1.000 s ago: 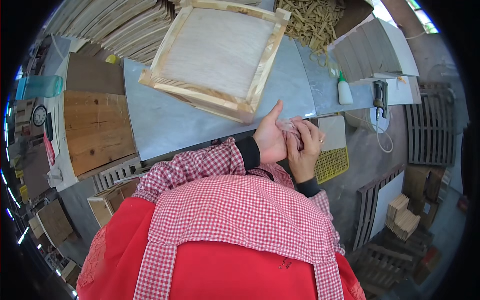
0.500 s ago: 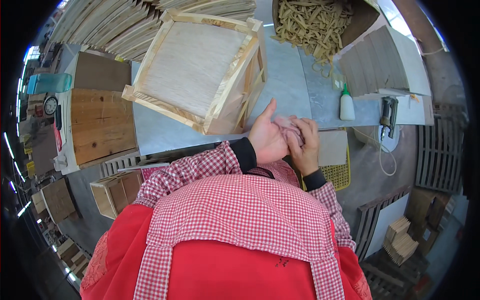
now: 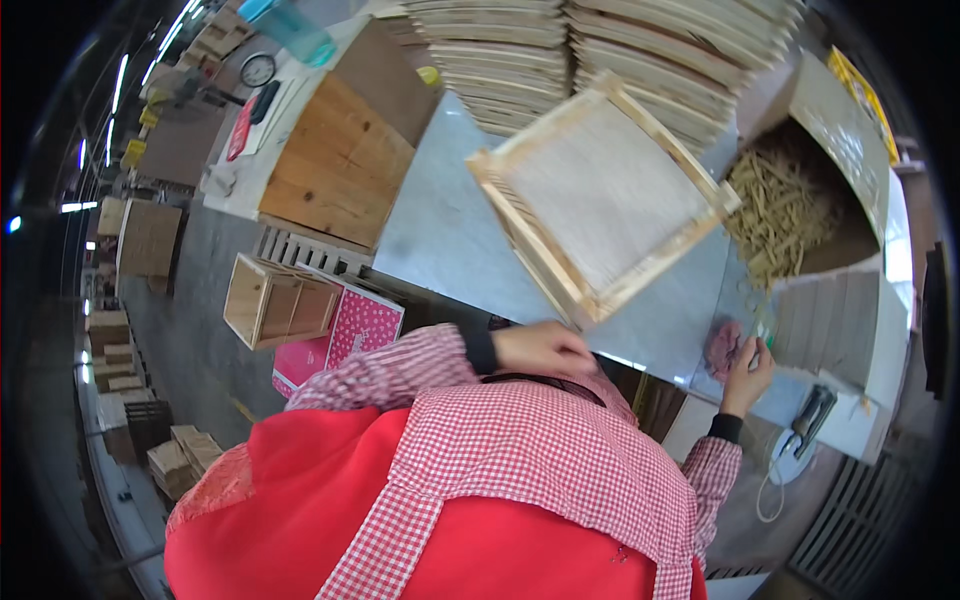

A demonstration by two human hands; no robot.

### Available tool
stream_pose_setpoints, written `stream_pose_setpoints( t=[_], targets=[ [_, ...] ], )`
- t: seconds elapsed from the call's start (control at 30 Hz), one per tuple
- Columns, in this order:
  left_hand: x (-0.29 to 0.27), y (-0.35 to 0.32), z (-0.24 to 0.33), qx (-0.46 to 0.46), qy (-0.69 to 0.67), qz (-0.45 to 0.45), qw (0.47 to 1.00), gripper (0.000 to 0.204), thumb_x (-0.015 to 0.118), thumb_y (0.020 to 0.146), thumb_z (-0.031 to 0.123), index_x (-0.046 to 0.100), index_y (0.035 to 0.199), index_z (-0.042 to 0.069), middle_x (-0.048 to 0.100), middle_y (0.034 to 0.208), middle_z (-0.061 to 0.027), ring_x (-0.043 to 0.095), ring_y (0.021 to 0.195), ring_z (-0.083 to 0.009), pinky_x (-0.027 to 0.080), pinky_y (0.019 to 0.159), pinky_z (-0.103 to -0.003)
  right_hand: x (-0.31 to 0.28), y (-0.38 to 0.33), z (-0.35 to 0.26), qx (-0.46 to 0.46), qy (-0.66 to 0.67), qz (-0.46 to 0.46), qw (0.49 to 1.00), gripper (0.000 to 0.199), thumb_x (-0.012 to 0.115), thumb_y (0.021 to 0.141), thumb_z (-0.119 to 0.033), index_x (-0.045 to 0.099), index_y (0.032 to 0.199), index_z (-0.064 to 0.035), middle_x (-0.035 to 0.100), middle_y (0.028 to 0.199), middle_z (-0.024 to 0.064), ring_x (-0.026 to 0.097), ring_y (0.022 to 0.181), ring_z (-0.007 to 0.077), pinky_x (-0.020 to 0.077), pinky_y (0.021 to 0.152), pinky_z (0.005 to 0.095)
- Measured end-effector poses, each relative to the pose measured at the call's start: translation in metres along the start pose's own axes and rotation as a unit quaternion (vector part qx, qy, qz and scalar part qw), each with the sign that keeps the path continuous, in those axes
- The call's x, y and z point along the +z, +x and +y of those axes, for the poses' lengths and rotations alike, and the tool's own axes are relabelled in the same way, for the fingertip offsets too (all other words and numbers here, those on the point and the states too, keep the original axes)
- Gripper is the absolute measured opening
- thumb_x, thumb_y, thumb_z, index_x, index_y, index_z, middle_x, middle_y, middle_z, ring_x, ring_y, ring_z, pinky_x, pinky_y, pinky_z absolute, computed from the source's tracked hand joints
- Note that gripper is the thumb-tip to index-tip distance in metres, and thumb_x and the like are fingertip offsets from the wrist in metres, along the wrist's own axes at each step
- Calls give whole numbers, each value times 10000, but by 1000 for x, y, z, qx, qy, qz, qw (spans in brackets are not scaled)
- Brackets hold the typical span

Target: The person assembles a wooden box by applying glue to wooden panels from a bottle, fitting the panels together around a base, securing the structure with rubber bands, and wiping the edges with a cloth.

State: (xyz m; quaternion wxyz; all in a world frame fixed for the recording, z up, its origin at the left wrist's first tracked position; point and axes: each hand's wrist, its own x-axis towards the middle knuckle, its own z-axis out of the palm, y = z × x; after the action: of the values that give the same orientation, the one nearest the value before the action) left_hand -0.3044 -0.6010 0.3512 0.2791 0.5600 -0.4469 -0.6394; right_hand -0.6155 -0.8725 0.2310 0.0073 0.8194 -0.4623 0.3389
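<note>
A square wooden frame [image 3: 600,195] with a pale panel lies slanted on the grey table top [image 3: 450,230]. My left hand [image 3: 540,350] is at the table's near edge, right under the frame's nearest corner, fingers curled; whether it grips the frame is hidden. My right hand [image 3: 748,372] is further right, holding a small pink pad [image 3: 722,345] against the table top. I wear a red apron over a red-and-white checked shirt.
Stacks of similar wooden frames [image 3: 600,50] fill the far side. An open box of pale sticks [image 3: 790,210] is right of the frame, a grey ribbed panel [image 3: 830,330] below it. A dark hand tool [image 3: 815,410] lies at right; a wooden board [image 3: 340,165], a crate [image 3: 275,300] at left.
The view has swung left and closer. My hands, together over the pink pad before, are apart: the right has stayed on the pad, the left is now under the frame's near corner.
</note>
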Motion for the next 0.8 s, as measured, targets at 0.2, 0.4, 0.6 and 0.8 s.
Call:
stream_pose_setpoints(
  t=[0.2,0.4,0.6,0.8],
  targets=[
    [-129,-110,-11,75,-156,486,856,308,541,978,341,672,986,62,669,893,-22,603,869,-101,440,802,-260,-90,59,-242,237,477,-219,818,413,515,1015,-316,536,1288,-7,631,960,65,599,727,84,480,561,230],
    [-225,-25,59,84,-120,237,961,352,625,943,356,700,1092,46,652,884,4,570,854,-67,449,785,-257,-75,74,-304,258,506,-174,804,413,517,1017,-273,507,1301,26,630,1018,43,590,824,87,478,694,216],
    [-216,-31,75,114,-18,198,973,327,665,922,329,720,1035,27,667,891,12,566,763,-59,469,704,-238,-64,80,-286,187,506,-142,830,399,526,1012,-248,540,1269,57,630,1052,45,577,894,102,462,794,235],
    [-161,-77,50,136,-125,232,955,334,659,927,289,685,1128,22,676,941,0,601,813,-60,497,722,-225,-59,98,-274,175,508,-195,821,400,527,1008,-201,540,1288,85,644,1077,63,563,947,93,445,849,237]
  ],
)
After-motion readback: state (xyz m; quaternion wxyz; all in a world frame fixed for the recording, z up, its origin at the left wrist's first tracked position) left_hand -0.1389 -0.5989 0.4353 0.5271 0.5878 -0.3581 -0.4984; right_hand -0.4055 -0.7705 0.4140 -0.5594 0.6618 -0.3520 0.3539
